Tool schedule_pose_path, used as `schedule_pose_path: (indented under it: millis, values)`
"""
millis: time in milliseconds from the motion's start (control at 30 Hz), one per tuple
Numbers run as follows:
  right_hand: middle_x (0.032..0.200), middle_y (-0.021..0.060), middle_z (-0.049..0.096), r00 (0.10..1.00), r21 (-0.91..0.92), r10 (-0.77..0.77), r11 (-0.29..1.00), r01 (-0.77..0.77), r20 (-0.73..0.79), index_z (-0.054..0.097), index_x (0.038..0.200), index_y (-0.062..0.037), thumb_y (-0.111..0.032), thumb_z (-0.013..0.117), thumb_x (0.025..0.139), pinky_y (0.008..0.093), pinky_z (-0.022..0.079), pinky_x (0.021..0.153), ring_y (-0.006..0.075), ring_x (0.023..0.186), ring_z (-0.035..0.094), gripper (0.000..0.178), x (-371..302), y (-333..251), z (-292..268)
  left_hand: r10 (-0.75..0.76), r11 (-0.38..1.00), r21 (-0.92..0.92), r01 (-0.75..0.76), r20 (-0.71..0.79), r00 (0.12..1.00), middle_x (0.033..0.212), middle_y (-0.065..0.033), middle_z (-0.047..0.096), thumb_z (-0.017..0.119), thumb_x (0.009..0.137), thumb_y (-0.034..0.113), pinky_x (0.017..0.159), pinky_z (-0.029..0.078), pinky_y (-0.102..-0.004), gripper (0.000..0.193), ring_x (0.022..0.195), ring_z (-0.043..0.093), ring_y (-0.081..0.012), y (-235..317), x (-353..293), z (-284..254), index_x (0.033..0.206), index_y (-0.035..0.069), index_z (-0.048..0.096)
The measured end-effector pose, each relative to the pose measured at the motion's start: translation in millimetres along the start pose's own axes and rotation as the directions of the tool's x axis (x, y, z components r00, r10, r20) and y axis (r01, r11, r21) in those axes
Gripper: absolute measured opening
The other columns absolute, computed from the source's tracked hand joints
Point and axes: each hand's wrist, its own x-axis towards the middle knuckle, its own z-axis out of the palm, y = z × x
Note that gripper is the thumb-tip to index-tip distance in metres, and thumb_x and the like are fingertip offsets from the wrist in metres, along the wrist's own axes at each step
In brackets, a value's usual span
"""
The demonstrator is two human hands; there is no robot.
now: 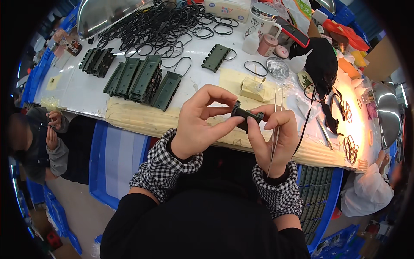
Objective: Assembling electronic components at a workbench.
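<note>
Before me, both hands hold a dark green plastic part (246, 114) with small ridged wheel-like ends. My left hand (200, 123) pinches its left end between thumb and fingers. At the other end, the thumb and fingers of my right hand (278, 131) close on the part. Long metal tweezers (275, 140) are also held in my right hand, their tips pointing away from me. Just beyond my hands is a yellowish block (254, 89) with a thin stick in it. Similar green parts (144, 80) stand grouped to the left, and a single green part (215, 57) lies farther off.
Black rubber loops (155, 28) are heaped at the back. A lidded white mug (260, 21), small bottles and a black bag (319, 62) crowd the right. Blue trays (97, 172) flank me below the table edge (181, 119). Other people sit at both sides.
</note>
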Motion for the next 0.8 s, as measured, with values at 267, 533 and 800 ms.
schedule_pose_path:
  millis: [267, 533, 800]
  values:
    - [0.085, 0.0119, 0.065, 0.998, -0.064, -0.056, 0.996, 0.055, -0.010, 0.051, 0.079, -0.0049, 0.007, 0.074, 0.075, 0.0262, 0.051, 0.065, 0.0174, 0.076, 0.067, 0.026, 4, -2, 3, 0.037, 0.998, -0.040, -0.042, -0.135, 0.990, 0.110, -0.0139, 0.061, 0.065, 0.085, -0.010, 0.086, 0.058, -0.0285, 0.030, 0.099, 0.065, -0.0195, -8, -14, 6, 0.115, -0.006, 0.063]
    - [0.076, 0.0086, 0.062, 0.994, -0.104, -0.099, 0.989, 0.102, 0.039, 0.052, 0.078, -0.0038, 0.007, 0.074, 0.075, 0.0264, 0.051, 0.065, 0.0189, 0.077, 0.068, 0.025, 4, -7, 1, 0.348, 0.846, 0.442, -0.298, -0.035, 0.937, 0.111, -0.0168, 0.065, 0.067, 0.083, -0.010, 0.079, 0.055, -0.0263, 0.035, 0.094, 0.066, -0.0187, -11, -17, 3, 0.117, -0.003, 0.065]
    - [0.094, 0.0082, 0.060, 0.939, 0.396, 0.337, 0.854, -0.336, 0.069, 0.043, 0.090, -0.0056, 0.005, 0.067, 0.085, 0.0221, 0.048, 0.075, 0.0085, 0.085, 0.057, 0.027, 10, -2, -3, 0.276, 0.925, 0.284, -0.254, -0.038, 0.960, 0.115, -0.0167, 0.064, 0.068, 0.083, -0.008, 0.087, 0.057, -0.0316, 0.046, 0.104, 0.065, -0.0217, -19, -17, 9, 0.127, -0.004, 0.057]
